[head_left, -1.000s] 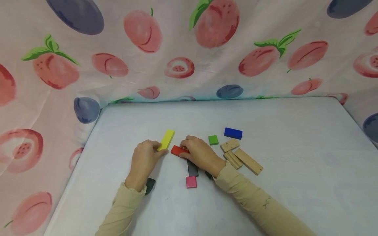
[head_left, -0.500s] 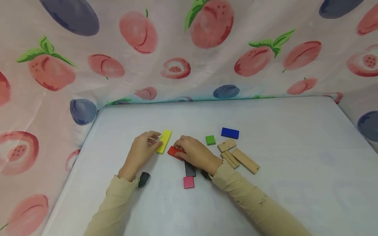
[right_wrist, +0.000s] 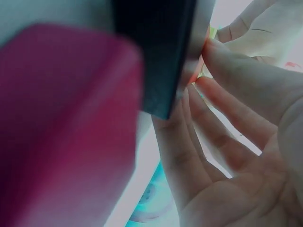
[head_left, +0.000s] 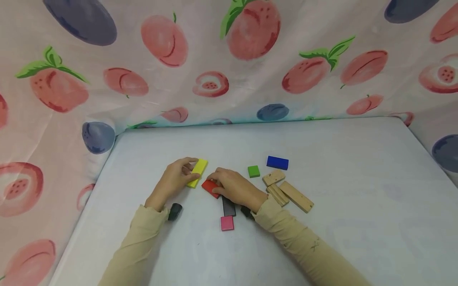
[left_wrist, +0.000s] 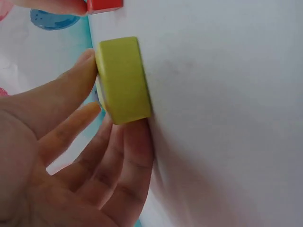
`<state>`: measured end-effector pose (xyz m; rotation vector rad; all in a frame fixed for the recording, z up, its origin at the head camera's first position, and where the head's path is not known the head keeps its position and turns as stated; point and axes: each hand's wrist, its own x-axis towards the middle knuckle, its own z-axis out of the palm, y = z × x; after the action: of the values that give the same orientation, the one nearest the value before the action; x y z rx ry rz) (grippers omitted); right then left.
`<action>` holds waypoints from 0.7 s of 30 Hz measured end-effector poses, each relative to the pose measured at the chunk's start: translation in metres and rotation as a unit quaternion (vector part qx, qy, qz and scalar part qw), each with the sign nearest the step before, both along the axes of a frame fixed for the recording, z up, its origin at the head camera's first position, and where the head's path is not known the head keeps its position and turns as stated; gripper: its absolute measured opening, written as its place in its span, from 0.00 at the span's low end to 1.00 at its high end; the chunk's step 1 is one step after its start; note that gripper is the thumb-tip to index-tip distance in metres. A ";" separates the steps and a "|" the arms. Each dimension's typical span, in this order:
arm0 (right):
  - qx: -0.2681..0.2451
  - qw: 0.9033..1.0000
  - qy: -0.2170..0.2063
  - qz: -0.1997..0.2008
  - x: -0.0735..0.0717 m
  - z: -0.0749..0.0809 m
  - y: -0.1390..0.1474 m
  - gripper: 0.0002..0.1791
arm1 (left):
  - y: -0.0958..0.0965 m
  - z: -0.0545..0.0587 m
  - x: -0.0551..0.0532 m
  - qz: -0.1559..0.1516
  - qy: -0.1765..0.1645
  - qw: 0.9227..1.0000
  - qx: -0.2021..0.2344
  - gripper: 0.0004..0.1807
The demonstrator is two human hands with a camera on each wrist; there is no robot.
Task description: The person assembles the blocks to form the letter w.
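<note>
In the head view, my left hand (head_left: 171, 178) holds a yellow block (head_left: 197, 173) lying slanted on the table. The left wrist view shows the thumb on one side of the yellow block (left_wrist: 124, 80) and other fingertips at its end. My right hand (head_left: 232, 184) pinches a red block (head_left: 210, 188) between thumb and fingers, just right of the yellow one and apart from it. Partly under the right hand lies a black block (head_left: 229, 207), its near end meeting a pink square block (head_left: 227, 223). Both loom close in the right wrist view.
Right of the hands lie a green square block (head_left: 253, 171), a blue block (head_left: 277, 163) and several plain wooden blocks (head_left: 296, 196). A fruit-print cloth (head_left: 211, 47) rises behind the white table (head_left: 358, 167).
The left hand loosened from the yellow block's near end, drew left, then came back onto it with thumb and fingers. The red block has turned slightly in the right hand. The head view shifted a little.
</note>
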<state>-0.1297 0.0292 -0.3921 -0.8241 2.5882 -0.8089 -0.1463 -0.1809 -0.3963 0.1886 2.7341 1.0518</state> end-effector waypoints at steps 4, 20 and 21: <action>0.004 1.000 -0.011 -0.002 0.000 0.001 0.000 0.20 | -0.001 -0.001 -0.001 -0.009 -0.010 1.000 -0.013 0.29; 0.018 0.999 -0.047 0.014 -0.003 0.004 0.000 0.24 | -0.003 -0.004 -0.005 0.034 -0.022 0.999 -0.010 0.30; 0.015 0.999 -0.050 0.011 -0.003 0.004 0.000 0.24 | -0.003 -0.004 -0.005 0.036 -0.023 0.999 -0.007 0.30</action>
<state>-0.1330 0.0296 -0.3879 -0.7815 2.4936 -0.7835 -0.1514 -0.1837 -0.4002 0.0634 2.7259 1.0408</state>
